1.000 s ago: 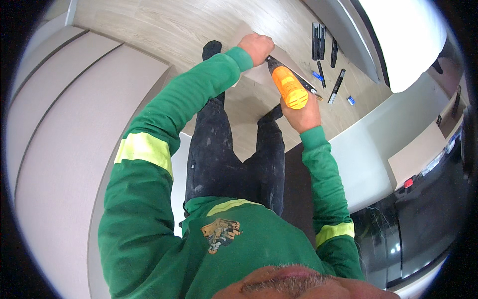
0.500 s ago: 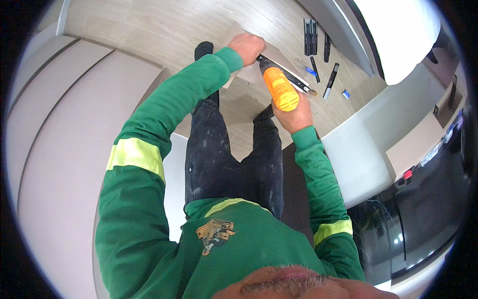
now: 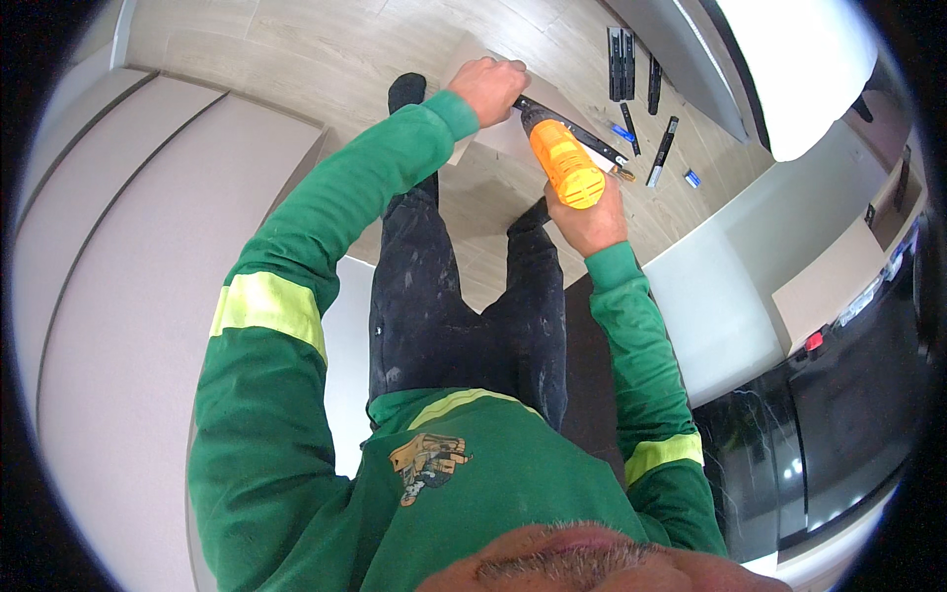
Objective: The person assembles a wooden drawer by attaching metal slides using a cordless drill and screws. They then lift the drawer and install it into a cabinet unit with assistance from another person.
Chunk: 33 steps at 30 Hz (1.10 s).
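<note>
1 fisheye view looks steeply down from the person's head (image 3: pixel 602 570), above and behind the right hand (image 3: pixel 597 222) gripping the orange drill (image 3: pixel 566 166), the green shirt (image 3: pixel 523 474) nearer than that grip.

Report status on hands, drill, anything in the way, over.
Right hand gripping orange drill. Left hand at left end of black rail, grip unclear. Drill nose by that rail, contact unclear. Loose rails off right, apart from drill.
</note>
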### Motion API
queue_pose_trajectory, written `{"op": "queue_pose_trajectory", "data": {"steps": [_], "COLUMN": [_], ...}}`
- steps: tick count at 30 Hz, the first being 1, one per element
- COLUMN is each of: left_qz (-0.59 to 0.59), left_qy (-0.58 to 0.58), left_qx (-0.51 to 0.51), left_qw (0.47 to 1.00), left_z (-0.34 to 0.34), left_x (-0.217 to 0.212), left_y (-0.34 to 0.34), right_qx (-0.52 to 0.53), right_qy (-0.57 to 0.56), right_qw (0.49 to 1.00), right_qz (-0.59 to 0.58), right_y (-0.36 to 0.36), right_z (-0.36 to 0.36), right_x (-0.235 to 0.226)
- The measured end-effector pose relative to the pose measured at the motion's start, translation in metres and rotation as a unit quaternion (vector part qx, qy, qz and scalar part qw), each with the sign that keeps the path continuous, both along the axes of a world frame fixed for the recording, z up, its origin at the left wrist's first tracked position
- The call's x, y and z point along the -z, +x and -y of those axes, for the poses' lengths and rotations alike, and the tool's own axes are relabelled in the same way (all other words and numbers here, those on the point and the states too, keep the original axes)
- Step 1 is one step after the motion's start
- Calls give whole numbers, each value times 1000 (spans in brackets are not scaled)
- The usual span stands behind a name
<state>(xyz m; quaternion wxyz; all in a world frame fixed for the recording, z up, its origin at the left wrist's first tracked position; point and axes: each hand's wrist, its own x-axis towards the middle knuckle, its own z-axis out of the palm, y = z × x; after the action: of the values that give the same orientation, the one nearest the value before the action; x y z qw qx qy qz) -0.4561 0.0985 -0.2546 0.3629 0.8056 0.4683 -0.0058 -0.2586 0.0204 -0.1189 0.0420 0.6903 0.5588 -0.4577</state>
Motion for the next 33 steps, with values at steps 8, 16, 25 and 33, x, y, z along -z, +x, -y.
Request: {"op": "queue_pose_trajectory", "data": {"steps": [8,16,25,33], "left_qz": [-14,-5,-8,-1], "left_qy": [-2,-20,-11,-7], "left_qx": [21,21,19,15], "left_qw": [1000,1000,1000,1000], "left_z": [-2,-3,-2,-1], "left_x": [-1,-4,0,-3], "left_y": [3,0,2,-1], "right_qx": [-7,-23,-50,-51], "right_qy": [6,14,12,-21], "right_qw": [1000,1000,999,998], "right_qz": [3,0,7,14], "right_y": [1,1,1,-1], "right_z": [-1,-1,-7,-13], "right_x": [0,3,1,-5]}}
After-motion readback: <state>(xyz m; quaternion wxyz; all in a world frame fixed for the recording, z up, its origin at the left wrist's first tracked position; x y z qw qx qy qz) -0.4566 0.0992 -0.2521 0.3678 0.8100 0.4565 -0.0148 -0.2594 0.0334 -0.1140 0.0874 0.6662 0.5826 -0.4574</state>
